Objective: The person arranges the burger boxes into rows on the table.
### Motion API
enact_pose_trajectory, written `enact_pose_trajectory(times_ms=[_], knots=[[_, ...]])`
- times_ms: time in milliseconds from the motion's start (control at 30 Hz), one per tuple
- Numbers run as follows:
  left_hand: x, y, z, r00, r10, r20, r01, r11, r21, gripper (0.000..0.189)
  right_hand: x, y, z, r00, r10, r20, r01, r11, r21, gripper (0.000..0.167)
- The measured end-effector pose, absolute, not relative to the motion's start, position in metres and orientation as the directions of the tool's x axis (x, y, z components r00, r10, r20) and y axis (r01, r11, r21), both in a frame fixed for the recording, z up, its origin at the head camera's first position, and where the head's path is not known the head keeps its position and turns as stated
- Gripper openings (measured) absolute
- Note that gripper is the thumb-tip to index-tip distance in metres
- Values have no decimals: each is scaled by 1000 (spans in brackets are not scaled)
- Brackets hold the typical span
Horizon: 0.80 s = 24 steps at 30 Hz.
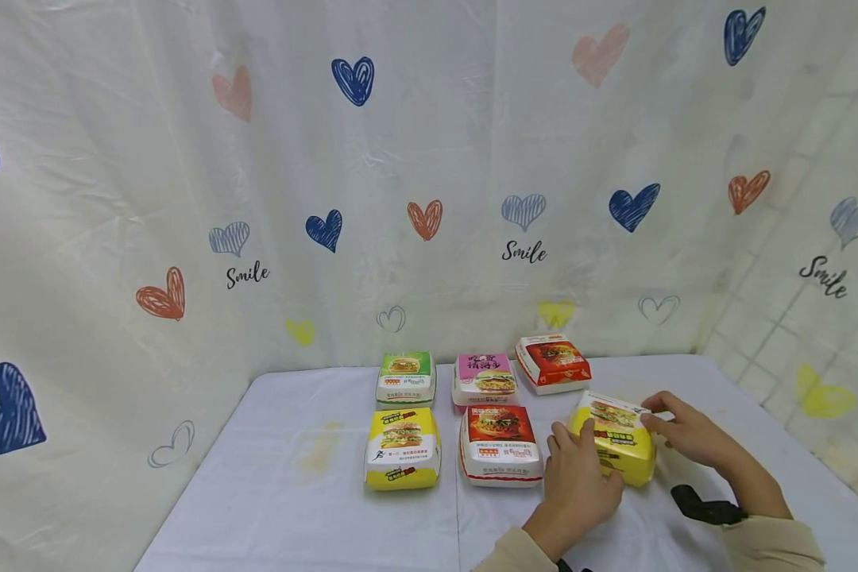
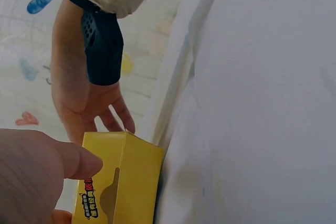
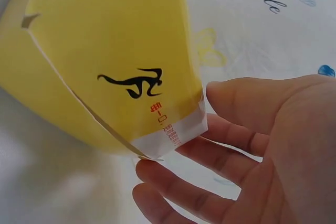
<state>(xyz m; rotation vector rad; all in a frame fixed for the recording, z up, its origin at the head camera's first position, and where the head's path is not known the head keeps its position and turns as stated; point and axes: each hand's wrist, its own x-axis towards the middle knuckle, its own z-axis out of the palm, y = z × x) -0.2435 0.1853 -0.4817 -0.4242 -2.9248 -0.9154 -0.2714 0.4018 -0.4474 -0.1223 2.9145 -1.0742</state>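
Note:
Both hands are on a yellow burger box (image 1: 618, 437) at the right of the table, which sits turned at an angle to its neighbours. My left hand (image 1: 579, 481) grips its near left part; in the left wrist view the thumb (image 2: 84, 162) lies on the yellow side. At the far right corner, my right hand (image 1: 693, 433) holds the white-edged end, with thumb (image 3: 236, 103) and fingers (image 3: 184, 187) about that corner in the right wrist view. A red-and-white burger box (image 1: 502, 449) stands just left of the left hand.
Another yellow burger box (image 1: 403, 451) stands further left. Behind are a green box (image 1: 406, 380), a pink box (image 1: 485, 380) and a red box (image 1: 553, 364), the last turned askew. A white cloth covers the table (image 1: 314, 492); a heart-printed curtain (image 1: 429, 159) hangs behind.

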Motion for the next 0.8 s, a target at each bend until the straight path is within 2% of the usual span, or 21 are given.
enact_pose_trajectory(times_ms=[367, 633, 800], knots=[[-243, 186, -484, -965, 226, 134, 262, 796, 545, 80, -270, 402, -445, -999, -44, 1, -35, 766, -642, 34], [-243, 184, -486, -963, 230, 142, 270, 799, 537, 86, -268, 401, -445, -998, -67, 9, -57, 761, -647, 29], [-244, 185, -487, -965, 229, 131, 263, 805, 532, 88, -269, 402, -445, -997, -80, 0, -61, 760, -647, 32]])
